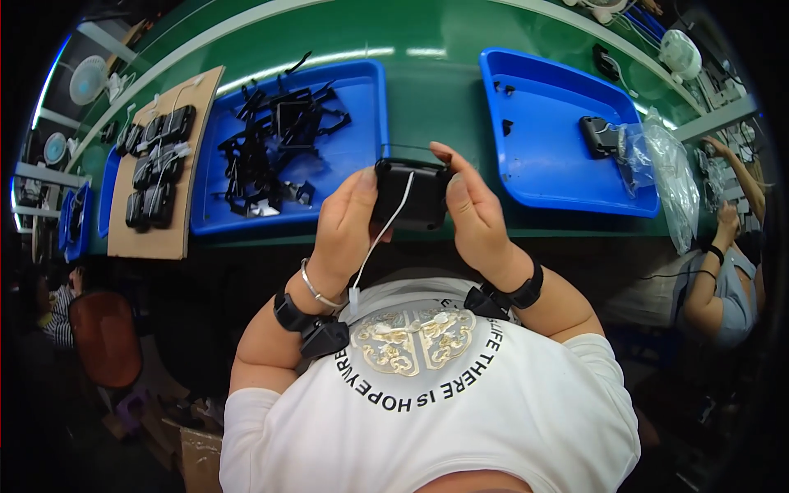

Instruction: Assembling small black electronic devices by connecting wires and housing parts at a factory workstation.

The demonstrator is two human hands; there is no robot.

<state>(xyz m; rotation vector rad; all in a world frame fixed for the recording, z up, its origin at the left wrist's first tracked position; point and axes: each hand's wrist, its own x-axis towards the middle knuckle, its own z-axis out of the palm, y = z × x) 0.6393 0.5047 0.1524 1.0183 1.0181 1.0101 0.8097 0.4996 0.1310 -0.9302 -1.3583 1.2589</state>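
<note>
Two-handed hold at a bench. A glossy green work surface (427,99) extends beyond the grip. To the left of the grip lies a blue rectangular plastic tray (366,99) heaped with black angular plastic parts (263,152); farther left, a flat brown cardboard sheet (152,245) bears black box-shaped units (152,201) with white leads. To the right, a second blue plastic tray (542,172) contains a black boxy unit (593,135) beside a clear plastic bag (670,177) draped over the rim. A co-worker's hand (727,218) appears at far right.

The left hand (349,218) and right hand (477,215) clasp opposite sides of a black rectangular plastic device (423,197), thumbs toward the viewer; the other fingers are largely hidden. A thin white cable (403,201) hangs from it toward the wearer's left wrist.

The bench's near edge runs close to the grip. A bare green strip lies directly beyond, between the trays; the left tray's wall is nearer the grip than the right's.
</note>
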